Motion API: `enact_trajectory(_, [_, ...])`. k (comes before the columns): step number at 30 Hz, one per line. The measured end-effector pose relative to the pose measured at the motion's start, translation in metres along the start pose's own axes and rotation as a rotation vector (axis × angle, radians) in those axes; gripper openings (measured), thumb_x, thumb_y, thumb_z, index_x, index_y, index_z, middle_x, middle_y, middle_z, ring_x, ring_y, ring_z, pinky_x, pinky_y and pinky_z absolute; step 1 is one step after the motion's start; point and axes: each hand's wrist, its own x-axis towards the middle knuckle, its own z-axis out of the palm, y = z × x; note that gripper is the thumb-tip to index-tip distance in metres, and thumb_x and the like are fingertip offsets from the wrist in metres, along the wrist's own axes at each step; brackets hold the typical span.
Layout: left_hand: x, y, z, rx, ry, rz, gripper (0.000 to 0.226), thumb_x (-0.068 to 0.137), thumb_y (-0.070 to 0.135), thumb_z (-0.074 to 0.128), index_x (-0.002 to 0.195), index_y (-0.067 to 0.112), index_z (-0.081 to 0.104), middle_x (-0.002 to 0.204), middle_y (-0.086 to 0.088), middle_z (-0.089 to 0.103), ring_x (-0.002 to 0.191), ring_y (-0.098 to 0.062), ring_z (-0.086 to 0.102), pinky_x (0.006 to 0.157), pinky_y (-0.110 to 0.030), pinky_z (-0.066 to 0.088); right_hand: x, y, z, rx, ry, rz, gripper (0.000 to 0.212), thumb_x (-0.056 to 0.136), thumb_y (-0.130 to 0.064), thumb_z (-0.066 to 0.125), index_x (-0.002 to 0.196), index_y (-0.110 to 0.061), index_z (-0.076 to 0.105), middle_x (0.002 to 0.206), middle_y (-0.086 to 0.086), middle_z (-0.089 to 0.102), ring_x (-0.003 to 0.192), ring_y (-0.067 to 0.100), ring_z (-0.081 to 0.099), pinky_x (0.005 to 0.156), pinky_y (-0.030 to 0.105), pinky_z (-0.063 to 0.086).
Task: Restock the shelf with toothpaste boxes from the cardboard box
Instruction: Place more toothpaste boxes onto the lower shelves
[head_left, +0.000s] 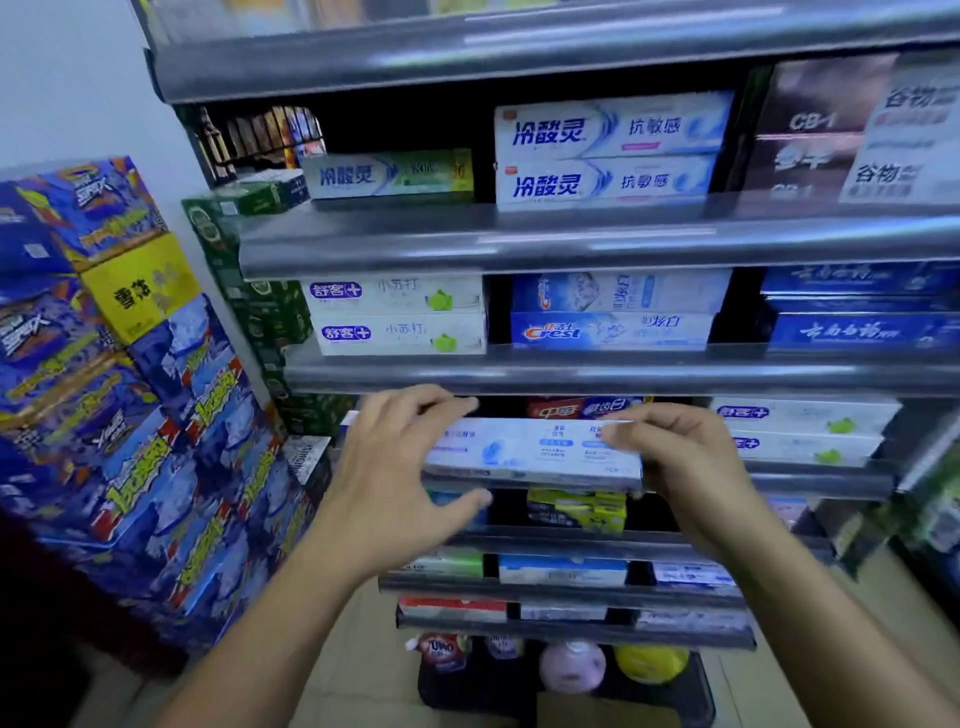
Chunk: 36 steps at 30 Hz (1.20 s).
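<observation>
Left fingers (441, 404) curl over the top edge of the box (530, 452) with the thumb beneath. Right fingertips (618, 432) pinch its other end, so the left hand (395, 467) and right hand (680, 457) both grip it just in front of the shelf (821, 480). Its long axis runs left to right along the shelf edge, with the printed face tilted up. Most rows look stocked, but this box is not yet set down, and with the carton out of view I cannot tell how many remain.

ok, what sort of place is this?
Probably a shop's toiletries aisle: grey metal tiered shelves of white-and-blue toothpaste boxes, stacked blue printed cartons beside them, left hand and right hand holding a pale blue toothpaste box.
</observation>
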Motion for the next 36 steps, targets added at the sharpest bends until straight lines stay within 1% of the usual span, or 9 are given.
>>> enact_trajectory(2, [0.014,0.030,0.006,0.168,-0.026,0.146,0.084,0.070,0.072,0.070,0.143,0.034,0.053,0.134,0.011,0.052,0.114,-0.018,0.047,0.092,-0.034,0.042,-0.005,-0.012,-0.003,-0.107,0.027,-0.073,0.019,0.066,-0.021,0.081,0.067,-0.003,0.074,0.050,0.010,0.052,0.045,0.018,0.039,0.044,0.023,0.030])
enact_trajectory(6, [0.025,0.071,0.021,0.094,0.006,0.171,0.058,0.066,0.042,0.073,0.120,0.023,0.068,0.105,0.006,0.070,0.089,-0.022,0.061,0.070,-0.040,0.054,-0.023,-0.037,-0.004,-0.203,-0.053,-0.195,0.031,0.065,-0.044,0.082,0.067,-0.014,0.075,0.051,0.000,0.061,0.045,0.011,0.049,0.045,0.022,0.038])
enact_trajectory(8, [0.023,0.082,0.021,-0.269,0.067,-0.136,0.043,0.065,0.035,0.077,0.107,0.036,0.069,0.096,0.016,0.074,0.084,-0.010,0.069,0.068,-0.036,0.060,-0.030,-0.049,-0.011,-0.009,-0.138,-0.180,0.037,0.074,-0.050,0.079,0.081,-0.014,0.079,0.065,0.011,0.070,0.049,0.018,0.060,0.046,0.024,0.045])
enact_trajectory(10, [0.024,0.089,0.021,-0.817,0.112,-0.437,0.033,0.067,0.015,0.087,0.093,0.030,0.075,0.089,0.015,0.079,0.083,-0.006,0.075,0.072,-0.035,0.064,-0.033,-0.055,-0.026,0.114,-0.099,-0.145,0.039,0.080,-0.049,0.077,0.092,-0.011,0.078,0.072,0.017,0.071,0.050,0.024,0.063,0.046,0.026,0.048])
enact_trajectory(16, [0.028,0.105,0.013,-1.485,0.130,-0.565,0.060,0.068,-0.009,0.080,0.123,0.011,0.065,0.117,-0.009,0.076,0.107,-0.024,0.074,0.084,-0.033,0.062,-0.051,-0.032,-0.048,0.030,0.077,-0.012,0.031,0.070,-0.044,0.079,0.096,-0.028,0.079,0.090,0.008,0.075,0.072,0.021,0.067,0.056,0.033,0.052])
enact_trajectory(22, [0.028,0.121,0.015,-1.635,0.112,-0.601,0.059,0.072,-0.003,0.071,0.130,0.005,0.061,0.126,-0.014,0.072,0.109,-0.025,0.072,0.083,-0.031,0.061,-0.060,-0.023,-0.046,0.175,-0.117,0.098,0.055,0.074,-0.038,0.087,0.125,-0.028,0.068,0.108,0.011,0.076,0.090,0.038,0.074,0.068,0.037,0.059])
enact_trajectory(27, [0.026,0.132,0.020,-1.688,0.133,-0.632,0.048,0.069,0.002,0.083,0.115,0.006,0.069,0.113,-0.020,0.074,0.100,-0.029,0.075,0.077,-0.031,0.062,-0.064,-0.023,-0.039,0.193,-0.003,-0.063,0.052,0.073,-0.021,0.081,0.121,-0.008,0.066,0.105,0.019,0.076,0.088,0.038,0.073,0.070,0.037,0.061])
enact_trajectory(32, [0.024,0.145,0.029,-1.460,0.194,-0.599,0.058,0.062,0.026,0.091,0.113,0.007,0.069,0.106,-0.023,0.075,0.097,-0.037,0.074,0.076,-0.039,0.062,-0.073,-0.004,-0.018,0.299,0.031,-0.010,0.057,0.065,-0.006,0.091,0.114,-0.002,0.063,0.099,0.024,0.076,0.082,0.031,0.075,0.066,0.038,0.062])
enact_trajectory(36, [0.040,0.127,0.004,-1.224,0.095,-0.494,0.043,0.073,0.020,0.089,0.115,0.020,0.077,0.106,-0.009,0.078,0.097,-0.024,0.075,0.075,-0.028,0.059,-0.068,-0.013,-0.022,0.090,0.022,0.021,0.059,0.058,-0.022,0.088,0.111,-0.007,0.068,0.094,0.012,0.079,0.075,0.027,0.073,0.062,0.041,0.058])
